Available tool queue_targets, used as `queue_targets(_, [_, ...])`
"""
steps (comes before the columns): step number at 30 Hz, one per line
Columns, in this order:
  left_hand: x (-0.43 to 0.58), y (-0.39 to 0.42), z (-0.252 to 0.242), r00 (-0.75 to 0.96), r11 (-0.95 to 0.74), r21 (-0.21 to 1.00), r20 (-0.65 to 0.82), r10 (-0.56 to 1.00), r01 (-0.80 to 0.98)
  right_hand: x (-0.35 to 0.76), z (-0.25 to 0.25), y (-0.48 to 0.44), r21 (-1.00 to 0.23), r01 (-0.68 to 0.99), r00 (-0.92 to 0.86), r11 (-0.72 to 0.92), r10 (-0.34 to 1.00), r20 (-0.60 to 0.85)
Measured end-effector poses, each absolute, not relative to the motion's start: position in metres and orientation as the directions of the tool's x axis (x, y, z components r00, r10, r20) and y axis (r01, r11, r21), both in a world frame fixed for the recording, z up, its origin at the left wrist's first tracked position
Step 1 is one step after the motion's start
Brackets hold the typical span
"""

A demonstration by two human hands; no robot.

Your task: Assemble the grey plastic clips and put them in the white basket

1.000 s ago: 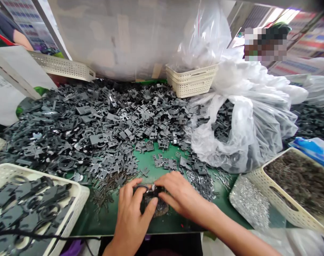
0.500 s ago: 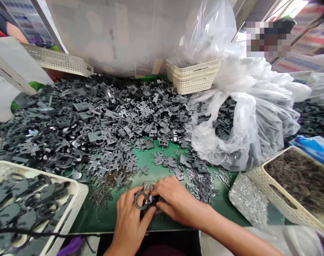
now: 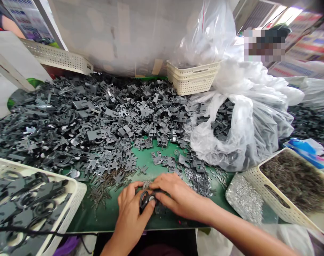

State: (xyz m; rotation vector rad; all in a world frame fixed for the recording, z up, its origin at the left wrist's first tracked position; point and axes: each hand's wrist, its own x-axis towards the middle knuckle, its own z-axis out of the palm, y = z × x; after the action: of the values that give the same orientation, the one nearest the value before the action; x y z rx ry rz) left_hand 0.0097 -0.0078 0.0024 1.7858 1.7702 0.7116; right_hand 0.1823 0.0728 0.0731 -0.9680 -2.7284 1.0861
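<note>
My left hand and my right hand meet at the near edge of the green table. Together they pinch a small dark grey plastic part with a ring, the left thumb and fingers on its left side, the right fingers on its right. A small heap of tiny metal bits lies just beyond my fingers. Small dark springs are scattered to the left of my left hand.
A big heap of grey plastic parts covers the table beyond. A white basket of assembled parts stands near left. At right are a clear bag of parts, silver pieces, a basket of dark springs. Stacked baskets sit behind.
Both hands stayed together on the part, turning it so its ring came into view, then shifted slightly. The view moved a little.
</note>
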Motion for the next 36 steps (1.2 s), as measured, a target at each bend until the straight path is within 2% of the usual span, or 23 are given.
queue_targets(3, [0.008, -0.006, 0.006, 0.042, -0.017, 0.711, -0.019, 0.999, 0.703, 0.171, 0.071, 0.079, -0.754, 0.431, -0.837, 0.497, 0.532, -0.128])
queue_targets(5, [0.007, -0.005, 0.008, 0.043, -0.008, 0.710, -0.032, 0.999, 0.704, 0.168, 0.066, 0.081, -0.795, 0.428, -0.827, 0.429, 0.541, -0.153])
queue_targets(9, [0.008, -0.004, 0.009, 0.027, -0.003, 0.699, -0.023, 0.999, 0.715, 0.177, 0.059, 0.089, -0.916, 0.391, -0.724, 0.093, 0.646, -0.243])
queue_targets(11, [0.009, -0.003, 0.009, 0.028, -0.009, 0.695, -0.016, 0.999, 0.719, 0.185, 0.060, 0.095, -0.924, 0.379, -0.734, 0.043, 0.622, -0.272])
queue_targets(13, [0.009, -0.002, 0.009, 0.032, -0.012, 0.693, -0.016, 0.999, 0.721, 0.190, 0.064, 0.099, -0.868, 0.464, -0.759, 0.177, 0.585, -0.287])
queue_targets(16, [0.008, -0.002, 0.009, 0.038, -0.013, 0.692, -0.022, 0.999, 0.721, 0.191, 0.070, 0.101, -0.683, 0.558, -0.797, 0.471, 0.532, -0.285])
queue_targets(21, [0.008, -0.001, 0.009, 0.046, -0.004, 0.697, -0.042, 0.998, 0.717, 0.181, 0.074, 0.103, -0.520, 0.508, -0.861, 0.687, 0.423, -0.283])
queue_targets(24, [0.008, -0.002, 0.008, 0.056, -0.012, 0.700, -0.040, 0.998, 0.714, 0.177, 0.076, 0.105, -0.497, 0.483, -0.875, 0.721, 0.380, -0.299])
queue_targets(30, [0.007, -0.002, 0.008, 0.067, -0.022, 0.696, -0.038, 0.997, 0.717, 0.175, 0.074, 0.113, -0.601, 0.486, -0.873, 0.634, 0.336, -0.352])
queue_targets(36, [0.007, -0.002, 0.010, 0.066, -0.012, 0.704, -0.049, 0.997, 0.710, 0.170, 0.082, 0.120, -0.555, 0.434, -0.893, 0.709, 0.254, -0.373])
